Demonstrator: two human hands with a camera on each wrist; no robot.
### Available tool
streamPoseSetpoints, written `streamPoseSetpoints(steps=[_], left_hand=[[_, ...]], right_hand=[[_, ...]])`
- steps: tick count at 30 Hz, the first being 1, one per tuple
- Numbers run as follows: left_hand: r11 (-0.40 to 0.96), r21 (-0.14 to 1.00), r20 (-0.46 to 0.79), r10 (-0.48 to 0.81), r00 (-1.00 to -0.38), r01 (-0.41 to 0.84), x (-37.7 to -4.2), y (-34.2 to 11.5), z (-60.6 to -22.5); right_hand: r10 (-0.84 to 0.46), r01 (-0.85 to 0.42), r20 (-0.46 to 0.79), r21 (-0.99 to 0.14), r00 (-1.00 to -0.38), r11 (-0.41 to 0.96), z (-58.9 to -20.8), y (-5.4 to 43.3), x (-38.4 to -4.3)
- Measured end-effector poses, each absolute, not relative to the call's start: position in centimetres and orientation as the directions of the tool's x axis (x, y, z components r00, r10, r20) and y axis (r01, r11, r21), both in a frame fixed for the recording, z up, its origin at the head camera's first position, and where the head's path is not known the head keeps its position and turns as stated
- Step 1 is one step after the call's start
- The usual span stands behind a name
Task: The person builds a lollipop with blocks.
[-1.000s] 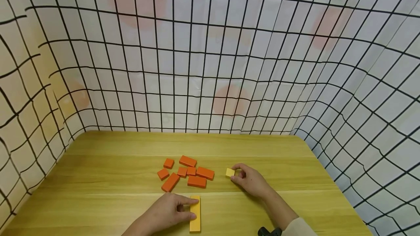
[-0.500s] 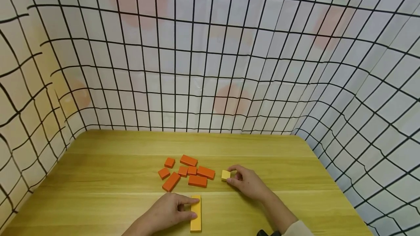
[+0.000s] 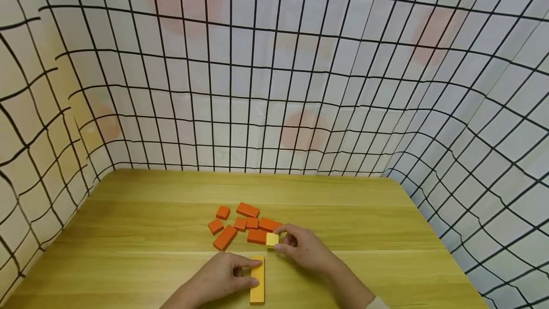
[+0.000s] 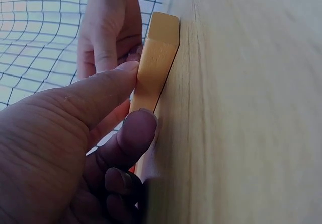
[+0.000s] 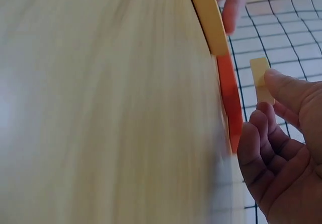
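My left hand (image 3: 218, 275) rests its forefinger and thumb, spread apart, on a long yellow block (image 3: 257, 292) lying flat at the front of the table. In the left wrist view the thumb touches the long block's (image 4: 157, 60) face, while the other fingers bend beside it. My right hand (image 3: 306, 251) pinches a small yellow block (image 3: 272, 240) between thumb and forefinger. The right wrist view shows this small block (image 5: 260, 75) raised off the tabletop. From the head view it overlaps the right end of an orange block (image 3: 256, 236).
Several orange blocks, long and short, lie loosely grouped beyond the left hand, among them a tilted long one (image 3: 225, 238) and a small one (image 3: 223, 212). The wooden table (image 3: 364, 204) is bordered by white walls with a black grid (image 3: 257, 85).
My right hand has carried the small yellow block leftward and nearer, from right of the orange blocks to above their near right edge. My left hand stays on the long yellow block.
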State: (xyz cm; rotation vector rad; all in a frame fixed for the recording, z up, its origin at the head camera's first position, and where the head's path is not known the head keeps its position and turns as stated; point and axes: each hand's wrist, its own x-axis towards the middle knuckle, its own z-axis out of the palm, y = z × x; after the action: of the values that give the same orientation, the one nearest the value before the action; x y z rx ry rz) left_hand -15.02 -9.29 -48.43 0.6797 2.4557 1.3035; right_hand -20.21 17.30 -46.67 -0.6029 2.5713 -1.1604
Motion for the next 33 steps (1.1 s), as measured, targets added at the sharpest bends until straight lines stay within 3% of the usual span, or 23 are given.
streamPoseSetpoints(steps=[12,33], left_hand=[[0.477,0.832,-0.009,0.522,-0.853,0.283,-14.9,-9.3,-48.4],[0.472,0.836,-0.008,0.519,-0.855,0.279,-15.0,-9.4,-48.6]], right_hand=[[-0.542,-0.294,-0.069,-0.779,-0.838,0.554,-46.7,14.3,-19.9],[-0.505,-0.274,-0.094,-0.747,-0.858,0.606,-47.4,13.7,-19.9]])
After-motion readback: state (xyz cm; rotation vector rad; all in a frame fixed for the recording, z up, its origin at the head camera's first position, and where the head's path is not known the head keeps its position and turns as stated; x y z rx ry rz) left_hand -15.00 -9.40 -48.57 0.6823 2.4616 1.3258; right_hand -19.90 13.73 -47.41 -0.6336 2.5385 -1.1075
